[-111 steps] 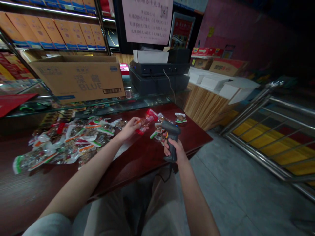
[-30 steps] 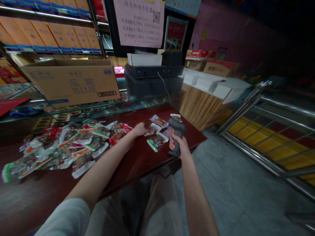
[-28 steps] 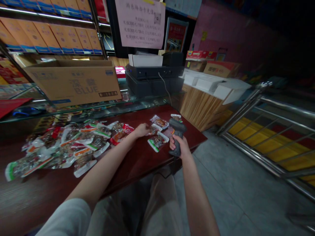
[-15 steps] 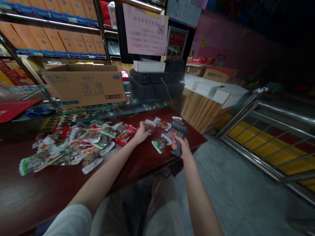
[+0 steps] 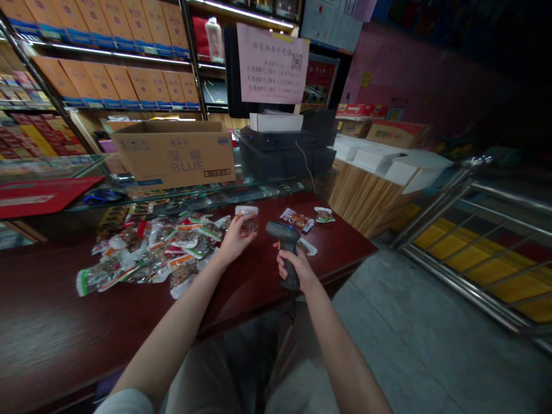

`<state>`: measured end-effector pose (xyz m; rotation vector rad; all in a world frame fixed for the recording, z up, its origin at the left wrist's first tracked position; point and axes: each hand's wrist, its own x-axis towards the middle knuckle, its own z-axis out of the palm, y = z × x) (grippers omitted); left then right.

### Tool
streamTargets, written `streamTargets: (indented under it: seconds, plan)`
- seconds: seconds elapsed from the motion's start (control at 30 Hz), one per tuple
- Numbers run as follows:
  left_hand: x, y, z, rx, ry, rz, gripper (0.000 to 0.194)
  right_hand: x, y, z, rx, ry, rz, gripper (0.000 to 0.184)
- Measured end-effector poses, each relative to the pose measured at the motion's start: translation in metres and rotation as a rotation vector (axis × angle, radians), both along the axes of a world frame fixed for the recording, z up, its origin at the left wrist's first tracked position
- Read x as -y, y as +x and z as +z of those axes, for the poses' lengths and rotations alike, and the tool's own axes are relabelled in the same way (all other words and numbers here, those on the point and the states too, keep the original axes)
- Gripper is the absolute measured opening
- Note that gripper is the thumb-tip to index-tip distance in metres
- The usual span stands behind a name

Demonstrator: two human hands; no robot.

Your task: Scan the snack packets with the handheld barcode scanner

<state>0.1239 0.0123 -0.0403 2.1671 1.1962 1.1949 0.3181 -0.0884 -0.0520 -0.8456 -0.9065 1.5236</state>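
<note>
My left fingers (image 5: 241, 221), partly curled, hold a packet (image 5: 246, 211) over the bench (image 5: 250, 282), beside the pile (image 5: 155, 247); my right fingers (image 5: 282, 268) wrap the scanner (image 5: 282, 231), facing it (steady aim matters).

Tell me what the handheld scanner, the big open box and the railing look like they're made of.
Barcode scanner: probably plastic, dark grey and matte, judging by its dull, moulded body.
Open box: cardboard, matte, with plain brown printed walls.
Railing: metal, perhaps stainless steel, polished; its silvery tubes carry bright highlights.

A shop, with boxed goods (image 5: 129, 83) filling lit shelves (image 5: 107, 50).
</note>
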Motion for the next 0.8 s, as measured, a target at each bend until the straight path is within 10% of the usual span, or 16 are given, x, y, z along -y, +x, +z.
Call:
streamTargets:
  seconds: [0.6,0.8]
  plan:
    - [-0.005,-0.006,-0.005,-0.051,0.022,-0.004,0.051,0.006,-0.006,0.003,0.06,-0.077,-0.006,0.041]
    - [0.004,-0.014,0.004,-0.316,0.044,0.212,0.042,0.002,0.031,0.003,0.02,-0.016,-0.101,0.043]
